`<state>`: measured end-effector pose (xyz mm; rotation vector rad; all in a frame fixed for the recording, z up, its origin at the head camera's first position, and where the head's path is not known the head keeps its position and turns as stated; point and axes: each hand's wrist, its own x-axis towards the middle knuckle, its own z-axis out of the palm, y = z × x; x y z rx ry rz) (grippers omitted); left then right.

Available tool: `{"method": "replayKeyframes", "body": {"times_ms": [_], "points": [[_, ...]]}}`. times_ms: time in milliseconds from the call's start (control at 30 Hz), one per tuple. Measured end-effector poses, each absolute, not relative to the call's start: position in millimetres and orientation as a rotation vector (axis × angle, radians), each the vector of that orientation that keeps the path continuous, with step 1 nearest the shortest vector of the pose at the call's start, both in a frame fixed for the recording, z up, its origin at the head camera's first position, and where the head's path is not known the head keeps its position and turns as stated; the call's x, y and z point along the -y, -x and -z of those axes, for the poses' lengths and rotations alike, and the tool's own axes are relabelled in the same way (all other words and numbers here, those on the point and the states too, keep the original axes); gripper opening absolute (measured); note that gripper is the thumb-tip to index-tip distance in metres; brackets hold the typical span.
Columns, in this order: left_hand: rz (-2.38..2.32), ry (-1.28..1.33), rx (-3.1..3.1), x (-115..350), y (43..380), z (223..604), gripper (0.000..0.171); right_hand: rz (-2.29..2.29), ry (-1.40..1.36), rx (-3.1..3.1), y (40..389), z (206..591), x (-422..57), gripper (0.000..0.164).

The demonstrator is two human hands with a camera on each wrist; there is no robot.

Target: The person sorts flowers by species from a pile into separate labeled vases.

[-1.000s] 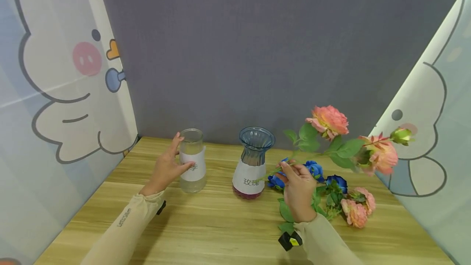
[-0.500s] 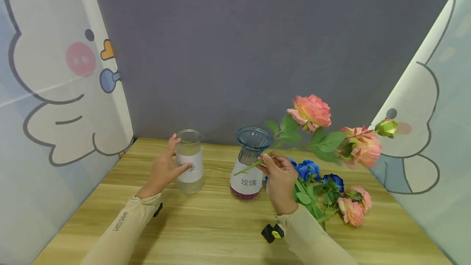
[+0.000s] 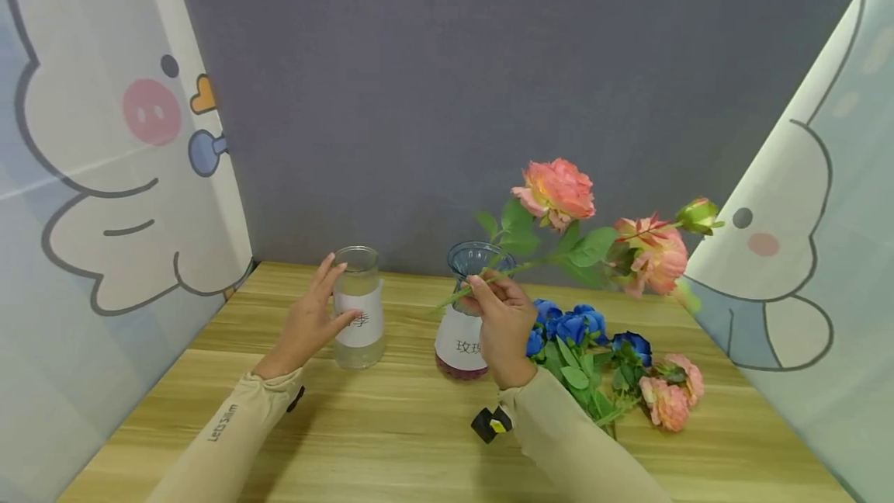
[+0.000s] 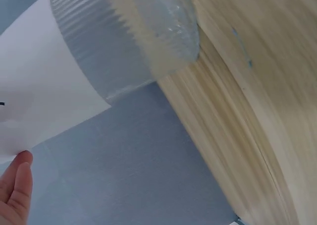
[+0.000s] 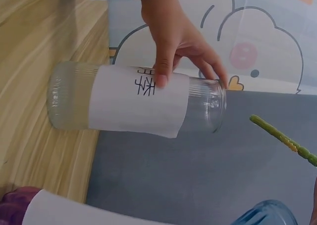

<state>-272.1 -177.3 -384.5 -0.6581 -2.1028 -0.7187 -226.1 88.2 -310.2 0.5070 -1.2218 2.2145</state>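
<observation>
My left hand [image 3: 303, 331] holds an upright clear glass vase [image 3: 360, 354] from its left side, thumb across the white paper label [image 5: 124, 101] and fingers near the rim. My right hand [image 3: 504, 328] pinches the green stem of an artificial pink flower spray [image 3: 559, 194], which carries two open blooms and a green bud. The stem slants down to the left, its bare cut end [image 5: 255, 119] pointing toward the clear vase. Behind the right hand stands a blue-necked vase [image 3: 457, 332] with a labelled body and purple base; the hand and stem partly cover it.
Blue artificial roses [image 3: 573, 324] lie on the wooden table [image 3: 391, 441] to the right, with green leaves and stems. Pink blooms [image 3: 667, 402] lie beside them. A grey panel [image 3: 447, 99] rises behind, and cartoon-printed curtains [image 3: 105, 177] flank both sides.
My right hand has moved left and slightly up with the pink flower spray, crossing in front of the blue-necked vase. The left hand stays at the clear vase.
</observation>
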Motion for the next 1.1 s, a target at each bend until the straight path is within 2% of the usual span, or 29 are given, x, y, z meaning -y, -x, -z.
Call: {"method": "replayKeyframes", "body": {"times_ms": [1100], "points": [[0.701,0.658,2.109,179,273,386,0.084,-2.283,-0.377,1.090,261,268,-35,0.015]]}}
